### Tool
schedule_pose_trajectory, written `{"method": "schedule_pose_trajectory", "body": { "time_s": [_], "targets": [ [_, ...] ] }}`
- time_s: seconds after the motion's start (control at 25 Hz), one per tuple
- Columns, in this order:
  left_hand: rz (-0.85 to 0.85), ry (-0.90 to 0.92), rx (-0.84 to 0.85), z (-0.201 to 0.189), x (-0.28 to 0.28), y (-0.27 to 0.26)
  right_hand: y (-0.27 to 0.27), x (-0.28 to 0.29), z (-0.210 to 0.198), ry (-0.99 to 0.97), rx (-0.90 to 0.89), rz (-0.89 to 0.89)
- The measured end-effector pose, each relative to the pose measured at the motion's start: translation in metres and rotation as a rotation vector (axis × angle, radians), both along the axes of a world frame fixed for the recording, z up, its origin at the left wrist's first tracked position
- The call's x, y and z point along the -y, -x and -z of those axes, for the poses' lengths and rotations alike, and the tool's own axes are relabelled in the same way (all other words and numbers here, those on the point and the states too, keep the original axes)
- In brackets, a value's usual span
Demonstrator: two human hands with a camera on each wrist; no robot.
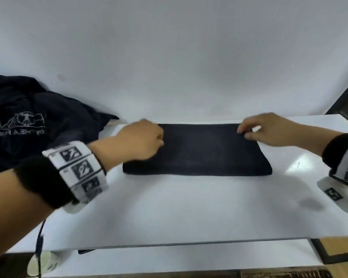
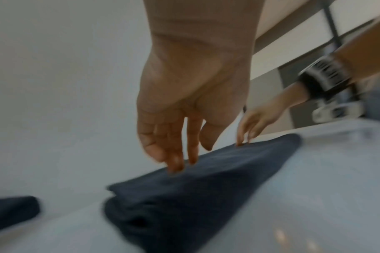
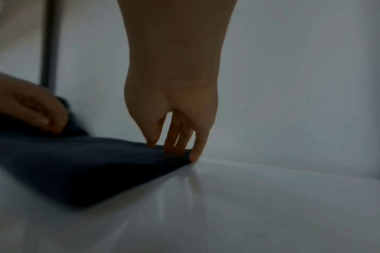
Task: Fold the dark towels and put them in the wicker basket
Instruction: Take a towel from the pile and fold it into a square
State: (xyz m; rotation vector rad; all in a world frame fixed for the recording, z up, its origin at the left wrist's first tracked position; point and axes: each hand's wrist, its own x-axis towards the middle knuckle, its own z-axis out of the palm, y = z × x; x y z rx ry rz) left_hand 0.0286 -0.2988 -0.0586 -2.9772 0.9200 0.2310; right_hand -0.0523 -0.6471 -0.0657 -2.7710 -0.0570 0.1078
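Observation:
A dark towel (image 1: 197, 151) lies folded into a flat rectangle on the white table (image 1: 169, 207). My left hand (image 1: 147, 137) is at its far left corner. In the left wrist view the straight fingertips (image 2: 176, 164) touch the towel's (image 2: 184, 196) far edge, and the thumb hangs free. My right hand (image 1: 255, 129) is at the far right corner. Its fingertips (image 3: 171, 149) press down on the towel's (image 3: 65, 167) corner, with the little finger on the table. A heap of unfolded dark towels (image 1: 28, 121) lies at the far left. No wicker basket is in view.
A white wall rises directly behind the towel. A dark frame (image 1: 346, 93) stands at the table's right end. A pale cup (image 1: 42, 263) sits below the table's front left edge. A marker tag (image 1: 333, 194) lies on the table at right.

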Motion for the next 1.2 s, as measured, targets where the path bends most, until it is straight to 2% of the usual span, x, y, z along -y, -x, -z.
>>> {"method": "schedule_pose_trajectory", "body": {
  "time_s": [0.08,0.12,0.24,0.36,0.48,0.68,0.76,0.84,0.92,0.96,1.08,1.2],
  "targets": [
    [0.055,-0.129,-0.065,0.008,0.012,0.031,0.016,-0.008,0.008,0.176,-0.096,-0.133],
    [0.070,-0.184,-0.044,0.009,0.019,0.033,0.024,-0.011,0.009,0.277,-0.112,-0.153],
    [0.141,-0.242,0.011,0.006,0.043,0.010,0.057,-0.033,-0.004,0.455,-0.193,-0.187],
    [0.275,-0.300,-0.034,0.012,0.065,-0.017,0.101,-0.065,-0.014,0.462,-0.270,-0.256],
    [0.400,-0.273,-0.092,0.018,0.084,-0.035,0.133,-0.104,-0.015,0.424,-0.246,-0.285],
    [0.463,-0.256,-0.184,0.028,0.091,-0.048,0.143,-0.156,-0.007,0.361,-0.195,-0.376],
    [0.471,-0.267,-0.137,0.023,0.082,-0.035,0.138,-0.156,-0.012,0.297,-0.209,-0.364],
    [0.493,-0.151,-0.067,0.009,0.064,-0.004,0.138,-0.144,-0.019,0.258,-0.192,-0.338],
    [0.562,0.001,-0.034,0.000,0.037,0.041,0.143,-0.130,-0.016,0.301,-0.162,-0.319],
    [0.591,0.001,-0.084,0.000,0.020,0.067,0.148,-0.127,-0.011,0.339,-0.170,-0.321],
    [0.599,-0.202,-0.204,0.015,-0.021,0.122,0.158,-0.125,0.012,0.532,-0.157,-0.404],
    [0.695,-0.262,-0.010,0.030,-0.038,0.150,0.170,-0.118,0.027,0.498,0.033,-0.479]
  ]
}}
